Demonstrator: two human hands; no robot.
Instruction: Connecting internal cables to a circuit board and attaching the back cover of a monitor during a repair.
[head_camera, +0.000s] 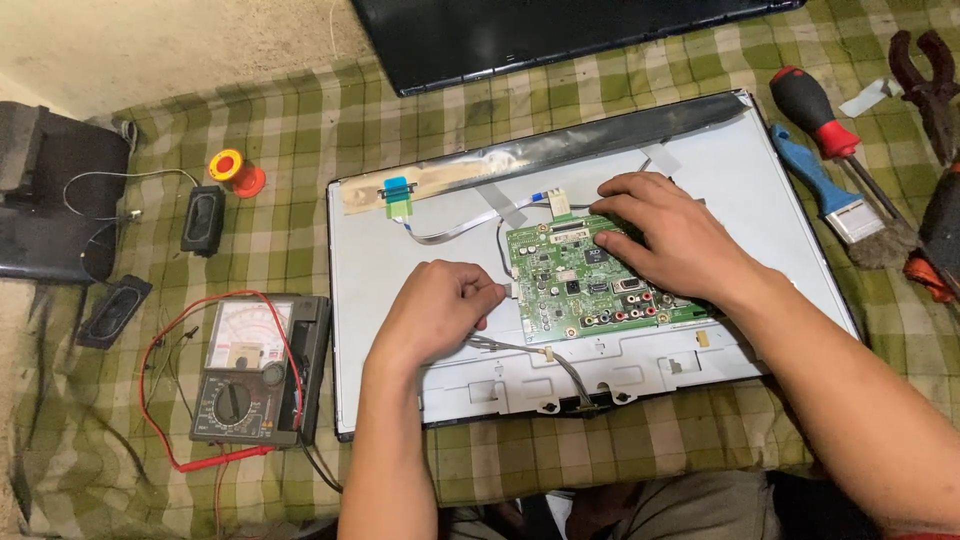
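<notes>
Checked green and cream cloth (600, 90) covers the floor and carries everything. Near its middle lies the pale grey metal back of a flat screen panel (780, 250), its long sides running left to right, with a dark plastic cover (520, 35) lying beyond it at the cloth's far edge. A green circuit board (575, 285) sits on the panel, right of its centre. The right hand (670, 240) lies flat on the board's far right part, fingers spread and pressing down. The left hand (440, 310) is curled at the board's left edge, thumb and fingers pinching a small connector (510, 290) there; a grey wire bundle (560, 365) runs from under this hand toward the panel's near edge. A flat ribbon cable (450, 232) leads from the board's far side to a blue tab (397, 190).

Toward the cloth's left edge stands an analogue multimeter (250, 375) with red leads, two small black speakers (203, 220) beyond it, and a red and yellow solder spool (236, 172). Along the right edge lie a red-handled screwdriver (812, 110), a blue-handled brush (830, 195) and pliers (925, 70).
</notes>
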